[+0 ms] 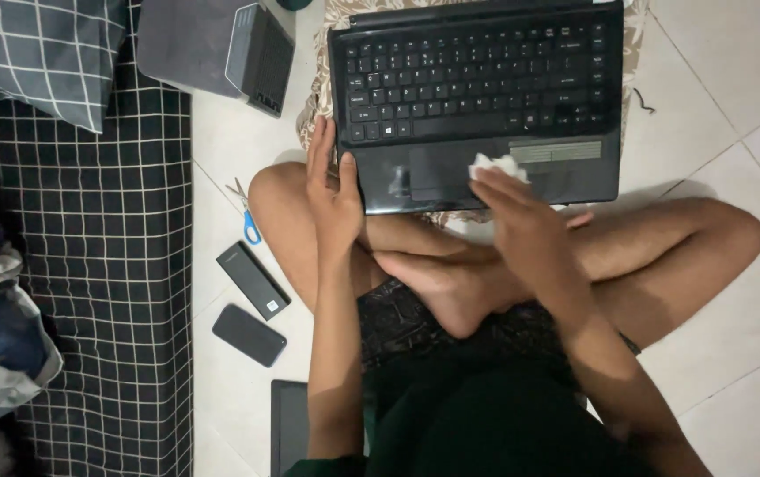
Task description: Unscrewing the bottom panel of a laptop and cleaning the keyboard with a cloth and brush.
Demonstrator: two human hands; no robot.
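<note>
A black laptop lies open on a patterned cloth on the floor in front of my crossed legs. My left hand grips its near left corner, thumb on the palm rest. My right hand presses a crumpled white tissue against the palm rest, just right of the touchpad. The tissue's lower part is hidden under my fingers.
On the white tiles to the left lie blue-handled scissors, a black power bank, a dark phone and a dark tablet. A checked mattress with a pillow runs along the left; a grey box stands behind.
</note>
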